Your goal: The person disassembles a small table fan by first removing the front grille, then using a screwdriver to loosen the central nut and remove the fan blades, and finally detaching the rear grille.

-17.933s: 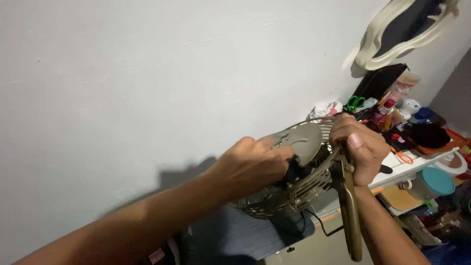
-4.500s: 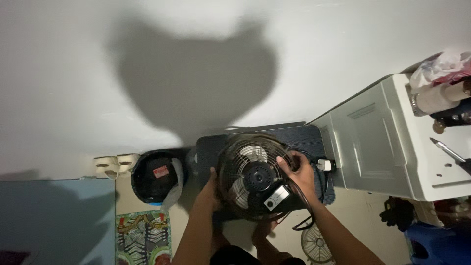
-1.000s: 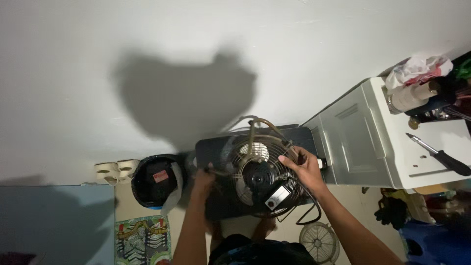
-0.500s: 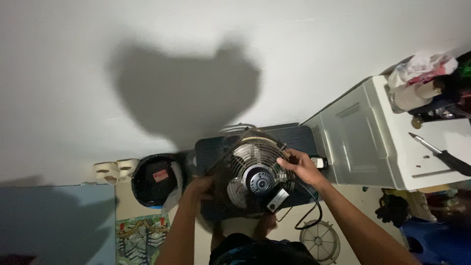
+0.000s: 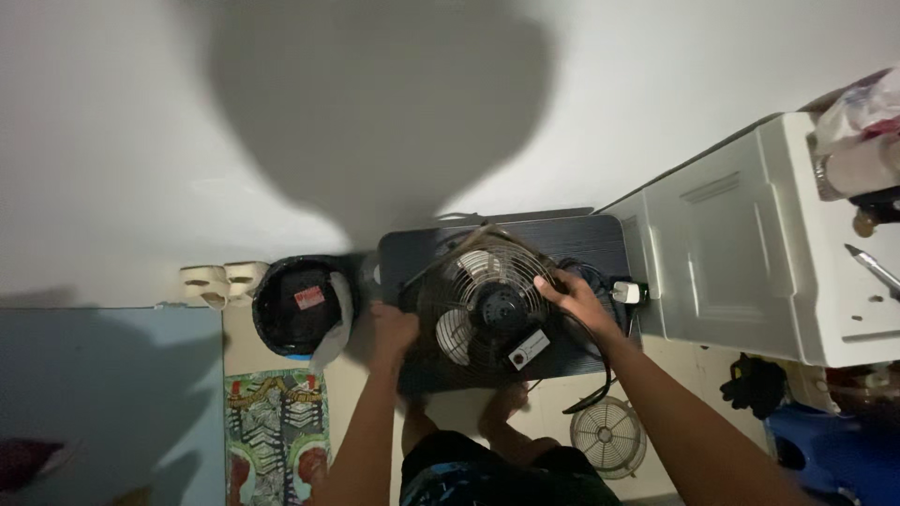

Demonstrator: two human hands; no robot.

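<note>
White wall behind; both hands' fingers clamped on fan (image 5: 483,309) cage rim: left hand (image 5: 392,330), right hand (image 5: 574,296); white label (image 5: 528,348) below hub.

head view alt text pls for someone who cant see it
Seen from above, a person's left hand and right hand grip opposite sides of a round metal fan over a dark ribbed box. A black bin stands left, a white cabinet right.
</note>
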